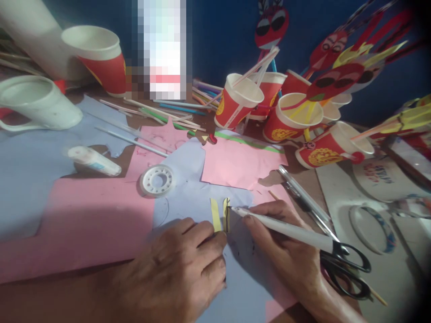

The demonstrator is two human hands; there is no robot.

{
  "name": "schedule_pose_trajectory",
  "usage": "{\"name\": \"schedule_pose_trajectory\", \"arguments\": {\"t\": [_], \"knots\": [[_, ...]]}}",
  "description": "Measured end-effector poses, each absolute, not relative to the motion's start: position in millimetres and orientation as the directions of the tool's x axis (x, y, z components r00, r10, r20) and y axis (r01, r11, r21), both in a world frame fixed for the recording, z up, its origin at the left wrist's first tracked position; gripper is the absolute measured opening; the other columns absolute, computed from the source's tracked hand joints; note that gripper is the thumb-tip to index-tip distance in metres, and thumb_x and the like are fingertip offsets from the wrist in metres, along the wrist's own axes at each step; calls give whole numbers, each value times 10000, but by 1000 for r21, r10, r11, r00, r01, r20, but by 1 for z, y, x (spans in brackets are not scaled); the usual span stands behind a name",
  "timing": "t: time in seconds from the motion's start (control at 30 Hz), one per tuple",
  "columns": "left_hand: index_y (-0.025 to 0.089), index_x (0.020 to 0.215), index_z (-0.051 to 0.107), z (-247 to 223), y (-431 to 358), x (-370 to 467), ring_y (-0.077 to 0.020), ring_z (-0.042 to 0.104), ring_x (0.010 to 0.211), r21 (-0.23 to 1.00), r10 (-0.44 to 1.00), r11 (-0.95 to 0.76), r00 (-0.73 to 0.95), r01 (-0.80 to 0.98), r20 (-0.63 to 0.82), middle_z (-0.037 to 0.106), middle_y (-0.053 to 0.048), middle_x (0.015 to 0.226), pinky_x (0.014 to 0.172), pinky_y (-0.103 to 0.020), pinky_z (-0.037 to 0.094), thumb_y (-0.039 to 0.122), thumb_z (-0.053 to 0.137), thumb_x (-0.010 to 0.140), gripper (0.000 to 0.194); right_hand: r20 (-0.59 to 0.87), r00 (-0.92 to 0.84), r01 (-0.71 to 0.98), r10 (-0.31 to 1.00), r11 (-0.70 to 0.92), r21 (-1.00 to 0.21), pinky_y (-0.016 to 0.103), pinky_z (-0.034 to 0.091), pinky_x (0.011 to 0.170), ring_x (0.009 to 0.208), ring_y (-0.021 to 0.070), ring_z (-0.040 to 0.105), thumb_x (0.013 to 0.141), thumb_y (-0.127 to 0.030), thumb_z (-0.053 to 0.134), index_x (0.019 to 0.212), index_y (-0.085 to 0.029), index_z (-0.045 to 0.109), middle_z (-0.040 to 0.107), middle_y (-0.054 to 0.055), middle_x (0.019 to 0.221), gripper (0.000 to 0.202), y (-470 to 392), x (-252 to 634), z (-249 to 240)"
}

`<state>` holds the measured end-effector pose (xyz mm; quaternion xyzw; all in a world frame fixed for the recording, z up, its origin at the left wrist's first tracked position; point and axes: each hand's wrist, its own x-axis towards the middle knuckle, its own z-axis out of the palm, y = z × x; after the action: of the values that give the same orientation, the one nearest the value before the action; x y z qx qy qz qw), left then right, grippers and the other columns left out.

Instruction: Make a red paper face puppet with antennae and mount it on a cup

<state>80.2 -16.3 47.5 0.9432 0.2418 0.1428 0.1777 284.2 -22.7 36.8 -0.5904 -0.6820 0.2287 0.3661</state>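
Observation:
My right hand (286, 246) is closed around a white marker (289, 228) with a dark tip. The tip meets a narrow yellow paper strip (226, 215) that bears a dark line along its length. My left hand (188, 264) has curled fingers pressing the lower end of this strip against blue paper (188, 179). Another yellow strip (215, 214) lies just to the left, its lower end at the same fingers. Black-handled scissors (350, 269) lie beyond my right hand, partly hidden. A white tape roll (157, 180) rests on the papers ahead of my left hand.
Pink paper (101, 211) spreads at the left, near a glue stick (94, 160) and a white mug (38, 101). Red paper cups (237, 103) with straws and red paper faces stand at the back right. Pens (305, 197) and a bangle-like ring (372, 229) lie right.

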Motion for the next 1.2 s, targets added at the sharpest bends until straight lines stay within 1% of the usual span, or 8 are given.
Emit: {"name": "schedule_pose_trajectory", "arguments": {"t": [0.17,0.3,0.4,0.6,0.73,0.87,1.03,1.2], "knots": [[188,719,598,49,-15,80,-202,541,768,410,516,-814,837,413,182,647,-29,833,627,-360,399,187,497,911,217,231,-62,647,971,215,-731,157,460,481,520,69,577,834,-156,607,840,-233,575,627,-62,660,84,-22,284,36],[190,755,610,48,-16,81,-206,536,765,400,510,-819,842,411,179,648,-24,840,627,-363,403,210,507,916,192,236,-75,656,969,226,-720,169,470,495,534,77,586,841,-150,599,843,-228,570,628,-55,664,83,-22,285,35],[186,775,613,49,-16,81,-206,540,777,399,509,-820,842,411,178,650,-22,853,634,-363,411,223,496,927,196,227,-62,645,972,212,-734,165,465,476,520,76,578,850,-160,594,843,-226,571,623,-54,656,70,-22,285,35],[189,726,600,52,-13,81,-206,570,799,413,496,-817,856,403,144,659,-27,853,653,-371,421,189,440,941,269,219,-39,640,975,193,-743,168,464,460,498,80,562,844,-159,599,818,-220,570,607,-54,629,71,-21,284,36],[195,727,608,52,-14,80,-209,577,816,420,487,-820,860,388,156,657,-24,845,689,-376,429,197,473,929,243,235,-14,634,972,191,-750,191,465,449,506,100,569,835,-166,602,813,-219,586,612,-39,629,60,-22,284,39],[195,736,619,56,-14,80,-198,579,807,388,507,-821,847,419,158,651,-21,828,698,-358,429,181,509,910,206,221,-22,633,975,184,-752,198,448,418,468,101,547,825,-175,605,782,-218,580,612,-35,607,66,-25,286,39],[199,742,618,58,-15,80,-199,574,802,379,503,-825,850,419,157,653,-12,831,675,-357,427,184,485,916,220,215,-33,635,976,187,-749,186,419,393,420,81,504,819,-170,604,765,-225,563,598,-54,575,88,-27,285,39],[195,753,613,51,-13,80,-201,555,788,390,512,-817,846,424,151,652,-14,835,644,-357,417,185,468,922,222,225,-54,646,973,206,-735,199,453,436,472,99,565,816,-167,600,758,-223,562,623,-45,598,89,-26,284,39]]}}
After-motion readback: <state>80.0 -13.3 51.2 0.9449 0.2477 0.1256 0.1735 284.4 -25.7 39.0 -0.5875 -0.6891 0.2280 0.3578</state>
